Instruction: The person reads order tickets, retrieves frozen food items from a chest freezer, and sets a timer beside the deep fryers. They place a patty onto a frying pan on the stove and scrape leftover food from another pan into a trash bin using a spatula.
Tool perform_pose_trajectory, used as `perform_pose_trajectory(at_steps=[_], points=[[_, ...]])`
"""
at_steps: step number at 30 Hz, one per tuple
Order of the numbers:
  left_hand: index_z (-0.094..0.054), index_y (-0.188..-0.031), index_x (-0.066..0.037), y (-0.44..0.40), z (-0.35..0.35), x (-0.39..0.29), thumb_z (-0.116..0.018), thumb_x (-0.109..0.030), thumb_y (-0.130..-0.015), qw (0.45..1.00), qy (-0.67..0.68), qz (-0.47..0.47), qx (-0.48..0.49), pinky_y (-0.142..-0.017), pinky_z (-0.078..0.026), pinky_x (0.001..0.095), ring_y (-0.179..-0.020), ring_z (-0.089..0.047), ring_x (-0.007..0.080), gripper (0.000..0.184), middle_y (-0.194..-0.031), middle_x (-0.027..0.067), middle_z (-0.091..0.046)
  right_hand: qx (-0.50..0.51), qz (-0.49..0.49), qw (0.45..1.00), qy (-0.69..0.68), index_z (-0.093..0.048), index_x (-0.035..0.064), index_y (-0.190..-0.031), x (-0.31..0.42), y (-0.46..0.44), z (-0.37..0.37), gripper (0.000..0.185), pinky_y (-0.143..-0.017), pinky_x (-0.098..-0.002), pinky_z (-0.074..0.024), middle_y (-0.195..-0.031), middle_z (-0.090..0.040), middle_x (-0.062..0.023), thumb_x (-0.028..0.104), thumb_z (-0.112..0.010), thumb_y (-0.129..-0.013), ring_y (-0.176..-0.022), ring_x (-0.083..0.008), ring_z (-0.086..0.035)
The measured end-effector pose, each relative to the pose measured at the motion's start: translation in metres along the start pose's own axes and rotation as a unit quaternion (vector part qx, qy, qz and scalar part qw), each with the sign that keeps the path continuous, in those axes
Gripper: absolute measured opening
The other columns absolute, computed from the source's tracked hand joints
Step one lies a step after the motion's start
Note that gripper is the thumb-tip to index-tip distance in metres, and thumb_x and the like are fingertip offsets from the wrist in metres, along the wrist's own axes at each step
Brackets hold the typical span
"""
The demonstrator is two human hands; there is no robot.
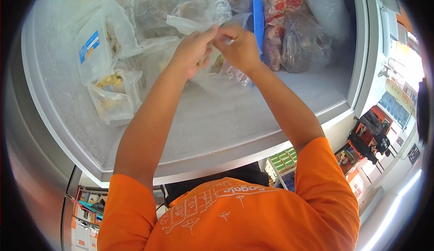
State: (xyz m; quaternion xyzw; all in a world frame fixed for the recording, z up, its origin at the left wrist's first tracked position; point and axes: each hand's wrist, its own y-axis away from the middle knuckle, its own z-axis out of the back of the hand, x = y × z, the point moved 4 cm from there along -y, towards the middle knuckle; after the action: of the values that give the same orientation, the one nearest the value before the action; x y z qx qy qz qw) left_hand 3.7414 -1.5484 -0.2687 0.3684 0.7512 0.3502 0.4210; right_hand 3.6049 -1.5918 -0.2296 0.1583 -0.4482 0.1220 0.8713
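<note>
The left hand [194,52] and the right hand [237,47] are meeting tip to tip, both pinching the upper part of a clear plastic bag [235,75]. The bag is hanging just below them, inside a chest freezer [217,160], and bits of food are showing through its film.

The blue divider [258,16] is standing just beside the right hand, leaving little room on that side. Toward the person, the frosty floor [253,113] is stretching open between the bag and the near rim, and both forearms are crossing that rim. Past the left hand, a bag with a blue label [90,47] and a bag of yellowish food [110,88] are lying along the side. Beyond the divider, red-and-white packets [274,7] are lying next to a clear bag with dark contents [307,45].

The fingers are hiding the folds they are pinching, and the hands are covering part of the bag. Clear layers are overlapping behind it, blurring where one bag is ending. The top edge is cutting off the farthest packages.
</note>
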Motion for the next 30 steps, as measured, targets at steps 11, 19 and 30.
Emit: perform_pose_trajectory(at_steps=[11,19,30], points=[[-0.053,-0.106,-0.016,0.031,0.033,0.005,-0.069,-0.034,-0.085,0.986,0.156,0.049,0.024,-0.061,-0.044,0.0318,-0.103,-0.054,0.0232,0.032,-0.105,0.0034,-0.052,0.184,-0.053,0.971,-0.141,-0.066,0.0042,-0.109,-0.011,0.02,0.015,0.028,-0.083,-0.0336,-0.0504,-0.101,-0.068,-0.011,0.012,-0.071,-0.082,-0.092,-0.0233,-0.065],[-0.054,-0.102,-0.016,0.093,-0.004,-0.016,-0.066,-0.035,-0.086,0.987,0.137,0.077,0.037,-0.059,-0.043,0.0331,-0.1,-0.055,0.0234,0.028,-0.101,0.0028,-0.053,0.18,0.077,0.98,-0.035,-0.07,0.0068,-0.096,0.061,0.044,0.041,0.022,-0.077,-0.0381,-0.0489,-0.095,-0.067,-0.0153,0.021,-0.07,-0.08,-0.085,-0.0299,-0.063],[-0.052,-0.096,-0.012,0.146,-0.034,-0.018,-0.062,-0.041,-0.092,0.963,-0.175,-0.201,0.041,-0.062,-0.041,0.0277,-0.076,-0.05,0.0099,0.031,-0.083,-0.0024,-0.052,-0.026,0.092,0.991,-0.095,-0.063,0.0033,-0.083,0.094,0.076,0.056,0.011,-0.063,-0.0432,-0.0479,-0.073,-0.064,-0.0159,0.013,-0.061,-0.078,-0.065,-0.0371,-0.061]])
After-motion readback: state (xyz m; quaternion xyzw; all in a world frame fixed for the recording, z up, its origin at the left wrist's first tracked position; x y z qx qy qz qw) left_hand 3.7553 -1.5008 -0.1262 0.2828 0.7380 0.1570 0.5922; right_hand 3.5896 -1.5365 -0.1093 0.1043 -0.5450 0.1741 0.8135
